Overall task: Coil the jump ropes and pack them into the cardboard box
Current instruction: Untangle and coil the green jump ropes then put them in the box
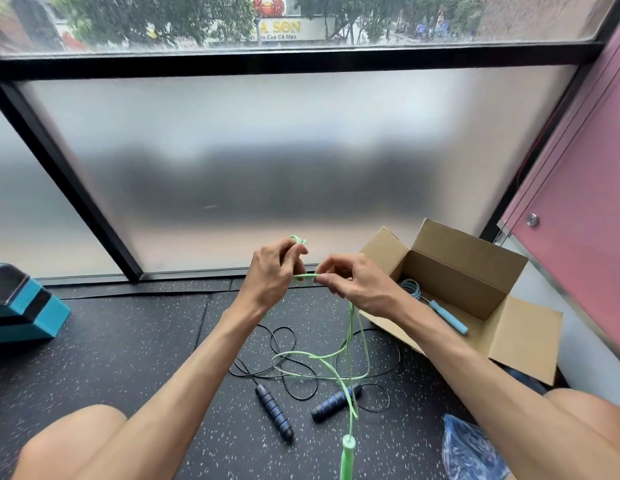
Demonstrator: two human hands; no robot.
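While we sit on the dark speckled floor mat (128,341) facing a frosted window (267,161), the cardboard box (475,292) stands open to our right with its flaps spread, near the pink wall (585,174). Inside it lies a blue jump rope (426,299), coiled, with 1 handle resting along the box bottom. To our far left sits a teal and black block (21,306). On the mat between our knees sprawls a black jump rope (301,372), loose and uncoiled, its 2 black handles with blue bands lying apart. A crumpled blue plastic bag (471,448) rests by our right leg. We hold the green jump rope (350,344) up above the mat: our left hand (270,271) is closed around gathered loops of it, a bit of cord poking out above the fingers, and our right hand (357,285) pinches the cord between thumb and fingertips just beside the left. From there the green cord hangs down, crossing over the black rope, to 1 green handle (347,457) at the bottom edge of view.
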